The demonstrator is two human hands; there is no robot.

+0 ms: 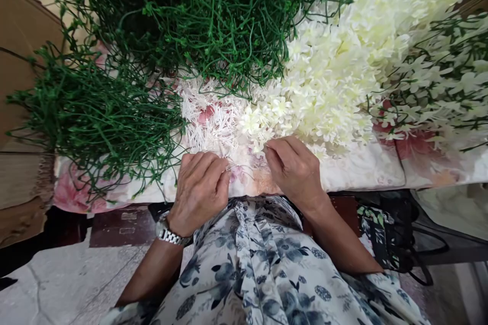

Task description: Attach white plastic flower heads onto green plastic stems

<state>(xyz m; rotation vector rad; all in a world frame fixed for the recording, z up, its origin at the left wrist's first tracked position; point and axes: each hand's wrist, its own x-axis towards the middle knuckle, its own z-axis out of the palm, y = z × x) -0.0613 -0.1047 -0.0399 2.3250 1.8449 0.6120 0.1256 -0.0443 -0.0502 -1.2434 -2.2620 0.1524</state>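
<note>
My left hand [202, 185], with a metal watch [170, 232] on its wrist, is closed near the table's front edge. Thin white strands show at its thumb and fingertips. Just beyond it lies a pile of thin white plastic stamens [211, 124]. My right hand [295, 170] is closed in a pinch beside the front of a large heap of cream-white artificial petals [324, 86]. Whatever sits between its fingertips is too small to make out. The two hands are apart, facing each other over the floral cloth [246, 183].
Green plastic stems form a big heap [213, 15] at the back and a smaller bunch [102, 111] on the left. Finished-looking flower sprigs [450, 81] lie at right. A cardboard box [26, 61] stands at the left edge. A black bag [389, 233] is below the table.
</note>
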